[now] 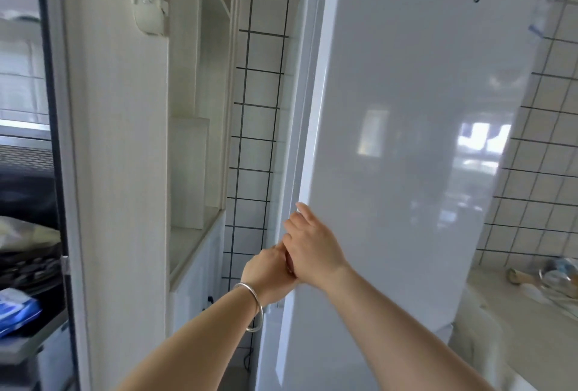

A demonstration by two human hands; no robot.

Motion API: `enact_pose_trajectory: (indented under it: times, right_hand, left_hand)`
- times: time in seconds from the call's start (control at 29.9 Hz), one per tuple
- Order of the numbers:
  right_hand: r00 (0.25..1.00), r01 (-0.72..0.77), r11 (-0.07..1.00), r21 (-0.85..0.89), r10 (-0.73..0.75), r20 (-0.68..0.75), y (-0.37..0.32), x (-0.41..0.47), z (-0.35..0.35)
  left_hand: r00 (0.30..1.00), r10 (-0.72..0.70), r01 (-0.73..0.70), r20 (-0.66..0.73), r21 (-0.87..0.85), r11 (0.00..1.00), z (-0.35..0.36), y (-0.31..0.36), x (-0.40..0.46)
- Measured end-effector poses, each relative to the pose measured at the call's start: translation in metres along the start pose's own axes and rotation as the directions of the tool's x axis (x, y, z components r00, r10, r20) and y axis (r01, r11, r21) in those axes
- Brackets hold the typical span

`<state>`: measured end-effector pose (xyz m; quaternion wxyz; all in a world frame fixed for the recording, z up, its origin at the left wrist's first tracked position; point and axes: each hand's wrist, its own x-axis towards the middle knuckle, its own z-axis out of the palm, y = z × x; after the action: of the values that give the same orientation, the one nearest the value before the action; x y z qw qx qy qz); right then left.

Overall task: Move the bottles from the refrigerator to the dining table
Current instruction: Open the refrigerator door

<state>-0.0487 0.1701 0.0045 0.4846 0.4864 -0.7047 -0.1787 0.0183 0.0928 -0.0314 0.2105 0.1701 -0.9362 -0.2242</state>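
Observation:
A tall white refrigerator (406, 140) fills the middle and right of the view, its glossy door shut or barely ajar. Both hands meet at the door's left edge, about waist height. My right hand (312, 246) has its fingers curled round that edge. My left hand (269, 275), with a silver bangle on the wrist, grips the same edge just below, partly hidden under the right hand. No bottles and no dining table are in view.
White cabinet shelving (200, 109) stands to the left, with a tiled wall (256, 109) in the narrow gap beside the refrigerator. A counter with clutter (538, 281) lies at the right. A dark doorway with a blue pack (15, 312) is at the far left.

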Motion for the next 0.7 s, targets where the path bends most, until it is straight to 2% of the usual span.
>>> enact_pose_trajectory:
  times: [0.17,0.37,0.6,0.67,0.7]
  right_hand:
    - [0.991,0.035,0.996,0.08,-0.024,-0.128,0.019,-0.069,-0.043]
    - [0.988,0.046,0.99,0.133,-0.025,-0.154,0.054,-0.172,-0.094]
    - [0.959,-0.146,0.972,0.186,0.185,-0.214,0.103,-0.303,-0.126]
    - [0.917,-0.26,0.93,0.259,0.322,-0.235,0.122,-0.339,-0.133]
    - [0.869,-0.362,0.878,0.315,0.44,-0.227,0.132,-0.356,-0.135]
  left_hand:
    - [1.0,0.014,-0.015,-0.013,-0.045,0.999,0.009,0.043,-0.066]
    - [0.995,0.099,-0.1,-0.018,-0.023,0.995,0.036,0.117,-0.132]
    - [0.929,0.369,-0.368,-0.003,0.082,0.926,0.078,0.203,-0.178]
    - [0.905,0.425,-0.423,-0.017,0.07,0.903,0.09,0.231,-0.183]
    - [0.891,0.453,-0.451,-0.028,0.063,0.89,0.096,0.244,-0.186]
